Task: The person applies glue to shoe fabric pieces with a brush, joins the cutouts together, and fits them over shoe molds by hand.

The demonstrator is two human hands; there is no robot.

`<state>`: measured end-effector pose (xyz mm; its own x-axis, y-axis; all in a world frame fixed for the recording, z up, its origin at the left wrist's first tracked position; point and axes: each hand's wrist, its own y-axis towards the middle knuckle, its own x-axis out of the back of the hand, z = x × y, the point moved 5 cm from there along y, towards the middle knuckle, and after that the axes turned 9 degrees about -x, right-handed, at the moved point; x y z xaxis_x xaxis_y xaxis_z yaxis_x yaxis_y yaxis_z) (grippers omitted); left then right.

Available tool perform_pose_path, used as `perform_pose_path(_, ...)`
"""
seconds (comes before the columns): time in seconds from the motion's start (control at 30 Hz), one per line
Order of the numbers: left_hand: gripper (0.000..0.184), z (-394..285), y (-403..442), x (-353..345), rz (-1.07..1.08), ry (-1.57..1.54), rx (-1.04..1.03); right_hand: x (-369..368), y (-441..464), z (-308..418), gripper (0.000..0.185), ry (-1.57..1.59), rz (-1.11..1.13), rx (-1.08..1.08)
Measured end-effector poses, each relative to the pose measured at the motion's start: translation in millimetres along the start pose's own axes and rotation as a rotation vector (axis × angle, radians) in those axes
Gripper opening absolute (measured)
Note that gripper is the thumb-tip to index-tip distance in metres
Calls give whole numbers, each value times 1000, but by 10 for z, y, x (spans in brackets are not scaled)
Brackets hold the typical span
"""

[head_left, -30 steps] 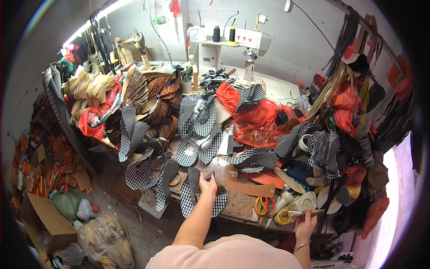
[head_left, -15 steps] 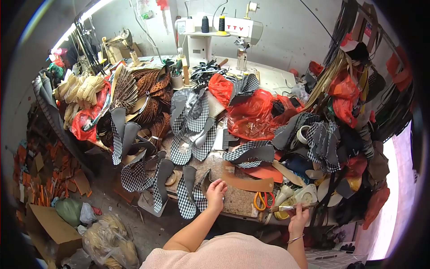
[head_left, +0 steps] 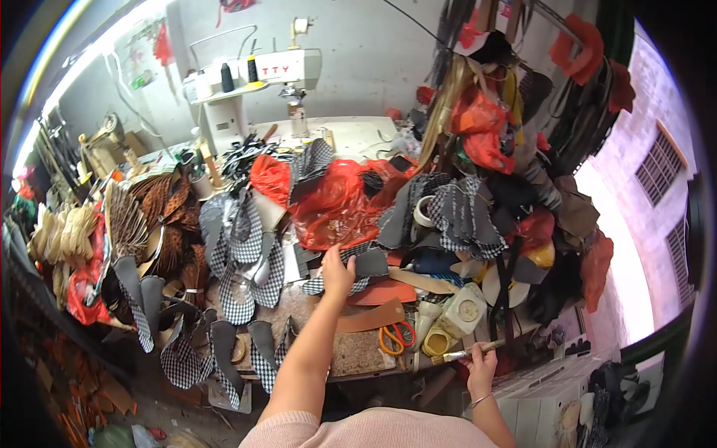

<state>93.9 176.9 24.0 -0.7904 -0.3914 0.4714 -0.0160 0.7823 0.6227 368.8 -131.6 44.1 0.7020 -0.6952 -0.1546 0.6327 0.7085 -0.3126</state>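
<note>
My left hand (head_left: 338, 270) reaches over the bench at the checkered and grey shoe pieces (head_left: 370, 263), below the red plastic bag (head_left: 340, 205); its contact with them is not clear. A brush (head_left: 489, 346) with a wooden handle is held in my right hand (head_left: 479, 364), its bristles pointing left beside a yellow-rimmed glue pot (head_left: 436, 342). Orange and red scissors (head_left: 396, 338) lie left of the pot. More checkered pieces (head_left: 263, 351) hang over the bench's front edge, left of my left forearm.
A sewing machine (head_left: 280, 67) with thread cones stands at the back. Leopard-print bundles (head_left: 166, 213) are piled on the left. Straps and red bags (head_left: 482, 127) hang at the right. A white container (head_left: 463, 310) sits near the front edge.
The view has turned right. My left hand has left the checkered pieces at the front edge and moved forward and right to the other pile. My right hand still holds the brush.
</note>
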Motion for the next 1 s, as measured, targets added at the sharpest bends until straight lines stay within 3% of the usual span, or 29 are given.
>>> perform_pose_path(0.03, 29, 42, 66, -82, 122, 184, 28, 37, -20, 16, 10, -8, -20, 10)
perform_pose_path(0.1, 29, 193, 90, -310, 856, 224, 155, 132, -46, 49, 9, 7, -51, 33)
perform_pose_path(0.17, 22, 169, 224, -256, 584, 160, 90, 232, -90, 94, 8, 33, -104, 46)
perform_pose_path(0.23, 18, -6, 489, -8, 318, -133, 73, 368, -99, 69, 8, 34, -133, 45)
perform_pose_path(0.3, 19, -96, 676, 257, 159, -471, 186, 478, -105, 3, 8, 34, -155, 32)
perform_pose_path(0.37, 27, -415, 719, 532, 67, -1173, 333, 533, -55, -43, 9, 44, -172, 24)
perform_pose_path(0.43, 47, -585, 685, 631, 322, -1524, 272, 534, 36, -106, 11, 88, -181, 10)
perform_pose_path(0.57, 81, -1246, 445, 829, 449, -2148, 441, 423, 230, -236, 12, -152, -157, 254)
perform_pose_path(0.6, 89, -1349, 414, 856, 457, -2185, 431, 375, 294, -277, 13, -284, -177, 284)
perform_pose_path(0.7, 86, -1630, 284, 969, 449, -2261, 480, 111, 315, -278, 13, -526, -104, 362)
perform_pose_path(0.73, 72, -1724, 213, 1012, 536, -2203, 390, 75, 361, -388, 16, -605, -76, 401)
perform_pose_path(0.77, 72, -1822, 127, 1048, 541, -2199, 391, 95, 383, -498, 16, -601, -77, 399)
perform_pose_path(0.83, 58, -1881, -88, 1048, 444, -1964, 598, -5, 317, -533, 19, -683, 25, 536)
perform_pose_path(0.87, 58, -1668, -205, 947, 443, -1963, 592, -10, 246, -485, 21, -740, -9, 623)
perform_pose_path(0.9, 55, -1402, -321, 816, 590, -2249, 338, 13, 182, -448, 21, -737, -5, 628)
perform_pose_path(0.97, 52, -1459, -453, 964, 744, -2501, 33, 77, 53, -446, 21, -704, -10, 637)
perform_pose_path(1.0, 49, -1672, -474, 1047, 490, -2270, 330, 111, 8, -471, 21, -733, 59, 701)
